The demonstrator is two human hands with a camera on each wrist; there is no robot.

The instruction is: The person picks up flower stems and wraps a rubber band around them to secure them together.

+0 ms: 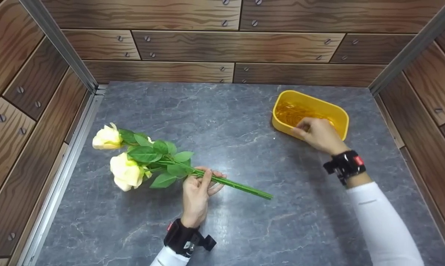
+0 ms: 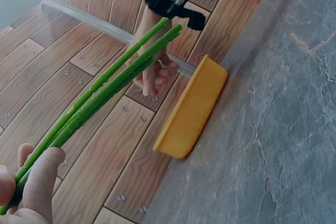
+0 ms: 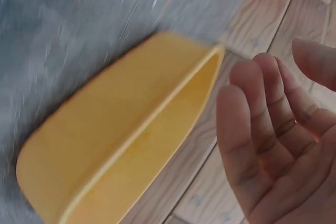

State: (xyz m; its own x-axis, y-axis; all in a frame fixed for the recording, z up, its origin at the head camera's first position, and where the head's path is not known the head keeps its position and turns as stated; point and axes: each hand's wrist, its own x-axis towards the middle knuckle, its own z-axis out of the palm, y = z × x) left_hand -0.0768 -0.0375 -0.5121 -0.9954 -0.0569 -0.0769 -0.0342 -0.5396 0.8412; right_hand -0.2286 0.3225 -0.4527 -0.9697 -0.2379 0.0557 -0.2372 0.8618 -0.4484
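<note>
My left hand grips the green stems of a bunch of artificial roses between thumb and fingers. Their pale yellow blooms and leaves point left, while the bare stem ends stick out to the right. Over the near rim of a yellow tub hovers my right hand. In the right wrist view its fingers are loosely bent, the thumb stands apart, and nothing shows between them. Thin amber strands like rubber bands lie tangled inside the tub, partly hidden by the hand.
A grey marbled tabletop lies under everything. Wood-patterned walls enclose it at the back and both sides, with a metal rail along the left edge. Each wrist wears a black camera strap.
</note>
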